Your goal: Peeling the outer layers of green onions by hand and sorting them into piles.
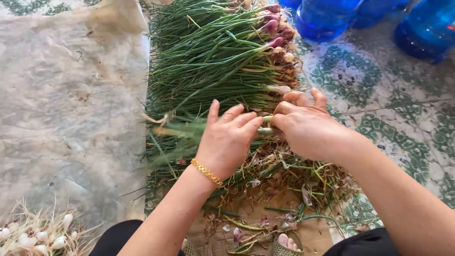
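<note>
While both hands (265, 128) pinch it, the green onion stalk (189, 129) looks blurred.

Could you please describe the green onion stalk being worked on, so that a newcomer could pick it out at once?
Start at the big pile of long green onions with purple-pink bulbs on the patterned tile floor. Just below it, the left hand and right hand meet. The single green stalk pinched between them is lifted, unlike the heaped ones.
</note>
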